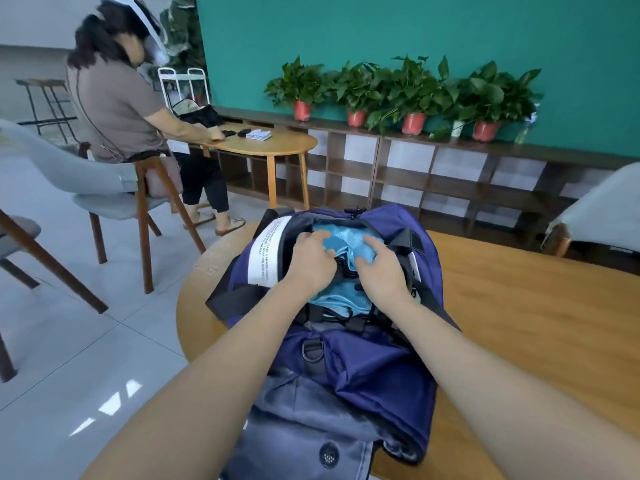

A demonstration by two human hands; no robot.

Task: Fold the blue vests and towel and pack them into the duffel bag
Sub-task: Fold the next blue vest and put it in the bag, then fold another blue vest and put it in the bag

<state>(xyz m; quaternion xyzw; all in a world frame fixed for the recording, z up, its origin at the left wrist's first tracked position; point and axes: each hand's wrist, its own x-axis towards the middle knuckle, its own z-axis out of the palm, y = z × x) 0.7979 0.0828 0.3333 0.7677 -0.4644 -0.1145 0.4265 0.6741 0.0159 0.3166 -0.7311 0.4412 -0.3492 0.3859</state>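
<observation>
Inside the open mouth of the duffel bag lies a bundle of light-blue fabric, mesh-like and crumpled, with black trim showing between its folds; whether it is the vests, the towel or both is hard to tell. Both hands press down on it. The left hand has fingers bent over the far left of the bundle, and the right hand curls its fingers into the cloth beside it, so each seems to grip fabric loosely rather than lie flat. The bag is navy woven nylon with black webbing straps, one black D-ring on its near side, and a white band along its left edge printed with small black text too blurred to read. It rests on a rounded wooden table. Farther left, a seated person works at a second wooden table. Along the green far wall five potted plants in red pots stand on a low shelf unit.
</observation>
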